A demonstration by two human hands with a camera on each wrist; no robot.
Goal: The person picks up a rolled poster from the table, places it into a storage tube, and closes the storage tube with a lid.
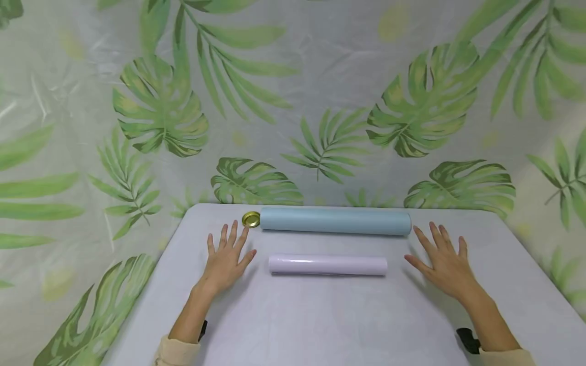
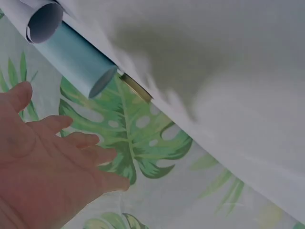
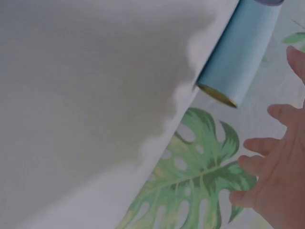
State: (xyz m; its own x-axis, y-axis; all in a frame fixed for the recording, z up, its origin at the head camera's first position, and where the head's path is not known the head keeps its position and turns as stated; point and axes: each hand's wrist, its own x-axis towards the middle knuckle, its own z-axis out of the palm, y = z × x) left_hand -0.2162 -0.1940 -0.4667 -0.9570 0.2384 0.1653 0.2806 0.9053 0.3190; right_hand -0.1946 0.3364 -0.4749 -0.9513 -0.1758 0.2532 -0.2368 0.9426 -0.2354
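A light blue cardboard tube (image 1: 335, 221) lies lengthwise along the far side of the white table. Its right end shows a gold rim (image 3: 218, 96) in the right wrist view. Beside the left end sits a round gold lid (image 1: 251, 219). Nearer to me is a shorter rolled sheet, pale lilac and glossy (image 1: 327, 265), whose hollow end (image 2: 19, 13) faces the left wrist camera. My left hand (image 1: 224, 263) is spread to the left of the roll, fingertips near the lid. To the right, my right hand (image 1: 445, 268) is also spread, fingertips near the tube's right end. Neither hand holds anything.
A white cloth covers the table (image 1: 320, 325). Behind it and at its sides hangs a pale curtain (image 1: 329, 66) printed with green leaves. Dark wrist straps (image 1: 468, 340) and beige sleeves (image 1: 177, 352) show at both forearms.
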